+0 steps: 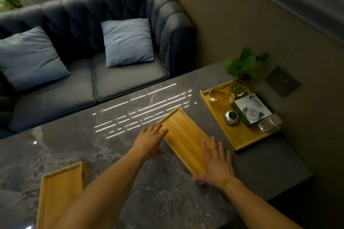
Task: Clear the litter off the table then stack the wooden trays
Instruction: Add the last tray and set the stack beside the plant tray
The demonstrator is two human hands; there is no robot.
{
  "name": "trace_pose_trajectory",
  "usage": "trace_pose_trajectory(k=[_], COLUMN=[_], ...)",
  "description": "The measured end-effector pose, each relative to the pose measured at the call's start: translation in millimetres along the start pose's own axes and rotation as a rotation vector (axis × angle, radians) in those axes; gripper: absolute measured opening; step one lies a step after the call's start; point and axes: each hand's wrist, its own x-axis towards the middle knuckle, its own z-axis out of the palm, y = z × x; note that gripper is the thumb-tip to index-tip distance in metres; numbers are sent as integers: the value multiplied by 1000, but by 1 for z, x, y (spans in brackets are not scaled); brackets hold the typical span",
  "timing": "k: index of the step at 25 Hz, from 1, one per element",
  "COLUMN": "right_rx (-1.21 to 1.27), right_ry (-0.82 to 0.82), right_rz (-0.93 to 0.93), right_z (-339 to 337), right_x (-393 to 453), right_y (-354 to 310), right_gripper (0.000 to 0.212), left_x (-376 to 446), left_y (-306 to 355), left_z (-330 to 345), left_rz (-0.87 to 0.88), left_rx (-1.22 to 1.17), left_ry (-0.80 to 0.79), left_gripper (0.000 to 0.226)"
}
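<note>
An empty wooden tray (184, 139) lies slanted in the middle of the dark marble table (115, 156). My left hand (150, 140) rests flat against its far left edge, fingers spread. My right hand (216, 165) lies on its near right corner, fingers spread over the wood, thumb at the near end. A second empty wooden tray (59, 189) lies at the near left, partly hidden by my left forearm. A third, larger wooden tray (240, 135) sits at the right and carries items.
The right tray holds a glass bowl (221, 96), a white and green box (252, 110), a small silver device (231, 116), a clear glass (270, 122) and a potted plant (243, 69). A dark sofa (89, 72) with two blue cushions stands behind the table. A wall runs along the right.
</note>
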Motion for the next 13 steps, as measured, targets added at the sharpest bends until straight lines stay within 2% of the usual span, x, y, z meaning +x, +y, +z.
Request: trace_pose_trajectory(k=[2,4,5,9,11,13], right_rx=[37,66,74,94,65,100], right_ry=[-6,36,77,145,123,80], right_rz=[32,61,70,82,48,30], right_z=[4,8,9,3,1,0], right_x=[8,11,13,20,21,23], right_y=[1,3,4,6,1,-8], right_gripper=[144,139,134,115,105,100], left_x=[17,28,28,9,-2,-7], left_y=[6,18,27,68,78,81], left_z=[-8,-10,-8,15,28,35], left_rz=[85,79,4,-526,-623,-622], left_rx=[98,42,-79,-724,-820,-857], left_ry=[-2,12,38,76,30,-5], left_gripper=[103,107,108,110,102,92])
